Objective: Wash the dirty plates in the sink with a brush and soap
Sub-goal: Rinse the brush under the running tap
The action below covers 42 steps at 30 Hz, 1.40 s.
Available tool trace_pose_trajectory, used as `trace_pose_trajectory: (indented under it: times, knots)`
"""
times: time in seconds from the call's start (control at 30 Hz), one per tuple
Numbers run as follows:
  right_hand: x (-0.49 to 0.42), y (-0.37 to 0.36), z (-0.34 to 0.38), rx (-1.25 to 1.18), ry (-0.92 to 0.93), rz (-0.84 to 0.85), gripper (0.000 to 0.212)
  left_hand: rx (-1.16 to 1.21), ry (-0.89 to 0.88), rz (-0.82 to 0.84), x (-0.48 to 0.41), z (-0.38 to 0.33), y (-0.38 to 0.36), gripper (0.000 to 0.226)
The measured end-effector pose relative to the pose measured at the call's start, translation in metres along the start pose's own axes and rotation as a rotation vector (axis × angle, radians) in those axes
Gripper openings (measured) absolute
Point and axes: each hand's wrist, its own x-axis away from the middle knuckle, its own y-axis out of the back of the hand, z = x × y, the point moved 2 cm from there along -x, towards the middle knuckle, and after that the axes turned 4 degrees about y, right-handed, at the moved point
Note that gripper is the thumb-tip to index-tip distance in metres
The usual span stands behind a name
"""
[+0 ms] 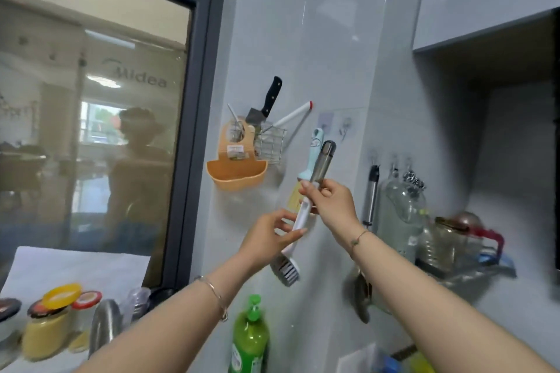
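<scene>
Head view. Grips the brush point(304, 215) with the right grip point(328, 201), fingers wrapped round the steel upper handle. Pinches the white lower handle with the left grip point(268, 238), thumb and fingertips curled on it. Holds the brush tilted, bristle head down, close before the grey tiled wall and above one green soap bottle point(250, 339).

On the wall behind: one wire basket point(271, 144) with one black-handled knife point(270, 99) and one white red-tipped utensil point(292, 115); beside it one orange holder point(236, 172), contents unclear. Lower left: three lidded jars, the middle jar point(45, 333) filled with yellowish paste.
</scene>
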Motion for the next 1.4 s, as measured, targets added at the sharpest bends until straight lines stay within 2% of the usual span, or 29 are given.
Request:
trace_pose_trajectory:
  times: [0.13,0.37,0.57,0.83,1.03,1.23,1.33,1.4]
  knots:
    - [-0.037,0.013,0.017,0.025,0.018,-0.004,0.017,0.058,-0.033,0.035,-0.042,-0.021,-0.004,0.020]
    - [-0.082,0.020,0.020,0.079,-0.007,-0.051,0.024,0.107,-0.045,0.061,-0.085,-0.033,-0.013,0.021]
    - [-0.093,0.020,0.006,0.142,-0.052,-0.080,0.027,0.102,-0.057,0.081,-0.097,-0.020,-0.018,0.011]
    - [-0.105,0.023,-0.011,0.218,-0.062,-0.137,0.039,0.047,-0.065,0.061,-0.106,-0.016,-0.025,0.013]
    - [-0.113,0.027,-0.022,0.221,-0.112,-0.143,0.035,0.057,-0.037,0.076,-0.111,-0.008,-0.034,0.017]
    - [-0.101,0.028,-0.030,0.284,-0.112,-0.157,0.032,0.065,0.005,-0.038,-0.102,0.010,-0.048,0.018]
    - [-0.082,0.029,-0.024,0.350,-0.084,-0.182,0.041,0.114,0.013,-0.072,-0.090,0.013,-0.053,0.016]
    - [-0.059,0.030,-0.025,0.307,-0.038,-0.185,0.030,0.174,0.018,-0.081,-0.076,0.018,-0.056,0.017]
